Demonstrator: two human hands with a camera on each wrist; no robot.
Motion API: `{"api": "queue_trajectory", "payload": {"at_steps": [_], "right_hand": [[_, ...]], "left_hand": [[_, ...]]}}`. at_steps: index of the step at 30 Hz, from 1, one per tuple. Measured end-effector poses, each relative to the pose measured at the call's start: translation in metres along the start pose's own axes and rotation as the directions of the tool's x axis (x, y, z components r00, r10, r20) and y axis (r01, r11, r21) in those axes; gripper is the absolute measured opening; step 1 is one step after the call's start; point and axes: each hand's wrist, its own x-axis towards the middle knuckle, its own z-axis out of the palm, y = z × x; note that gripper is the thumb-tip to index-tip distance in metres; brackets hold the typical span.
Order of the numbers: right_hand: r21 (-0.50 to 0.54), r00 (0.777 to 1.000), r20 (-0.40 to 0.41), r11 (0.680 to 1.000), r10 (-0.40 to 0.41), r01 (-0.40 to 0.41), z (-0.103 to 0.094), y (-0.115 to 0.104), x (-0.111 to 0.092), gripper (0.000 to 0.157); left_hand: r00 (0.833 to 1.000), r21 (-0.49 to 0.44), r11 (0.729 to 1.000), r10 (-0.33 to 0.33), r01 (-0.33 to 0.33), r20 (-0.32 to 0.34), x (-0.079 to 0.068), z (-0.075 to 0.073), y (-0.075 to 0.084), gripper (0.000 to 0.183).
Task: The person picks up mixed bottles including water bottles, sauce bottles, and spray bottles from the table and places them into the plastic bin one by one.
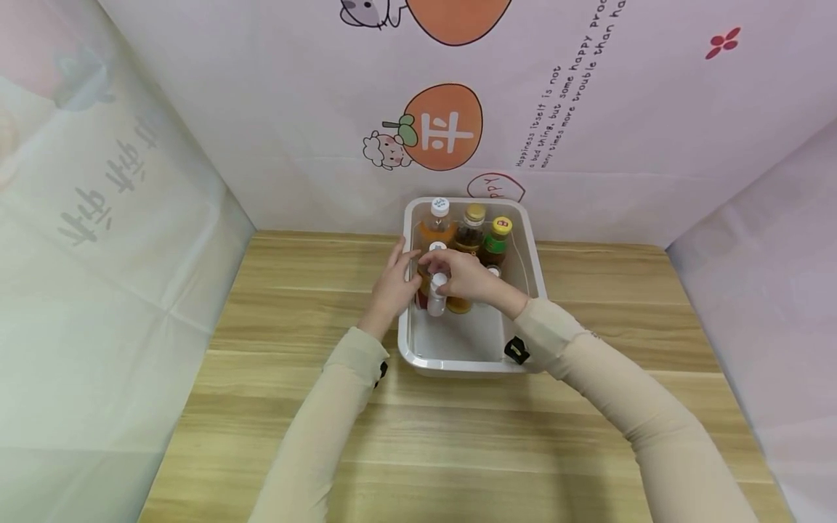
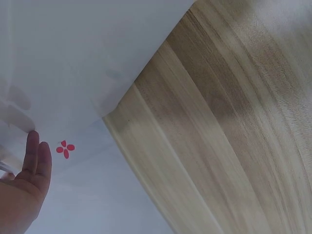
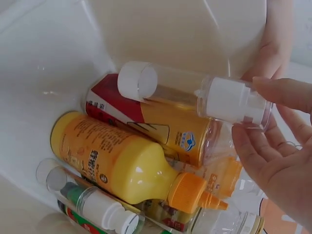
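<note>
My right hand [image 1: 467, 276] pinches a small clear bottle with a white pump top [image 3: 226, 100] by its capped end, between thumb and fingers. The bottle overlaps the left part of a white plastic bin [image 1: 458, 365] in the head view. Close below it in the right wrist view lie a red and gold can [image 3: 156, 124] and a yellow squeeze bottle [image 3: 112, 156] with an orange nozzle. My left hand [image 1: 392, 287] is at the bin's left rim, fingers extended and loosely spread. In the left wrist view, that hand [image 2: 29, 185] shows at the left edge.
At the bin's back stand a white-capped bottle [image 1: 439, 218], a gold-capped bottle [image 1: 472, 225] and a yellow-capped bottle [image 1: 498, 240]. Another clear pump bottle [image 3: 95, 202] lies beside the yellow one. A printed cloth wall [image 1: 314, 145] rises behind the wooden table [image 1: 458, 443].
</note>
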Motion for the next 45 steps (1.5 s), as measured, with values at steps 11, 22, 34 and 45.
{"api": "queue_trajectory", "payload": {"at_steps": [11,22,34,45], "right_hand": [[0.055,0.997,0.034,0.996,-0.075,0.073,0.011,0.014,0.004,0.057],[0.058,0.996,-0.039,0.995,-0.078,0.080,0.024,0.022,0.007,0.068],[0.014,0.991,-0.037,0.991,-0.129,0.130,0.040,0.028,0.008,0.072],[0.030,0.994,-0.032,0.994,-0.106,0.107,0.042,0.028,0.009,0.071]], "left_hand": [[0.999,-0.004,1.000,0.013,-0.013,-0.031,0.000,0.001,-0.001,0.051],[0.997,0.005,1.000,0.009,-0.008,-0.074,-0.002,-0.001,0.002,0.048],[0.995,0.014,1.000,0.006,-0.005,-0.096,-0.002,-0.001,0.001,0.049],[0.997,-0.008,1.000,-0.002,0.002,-0.078,-0.002,0.000,0.000,0.049]]}}
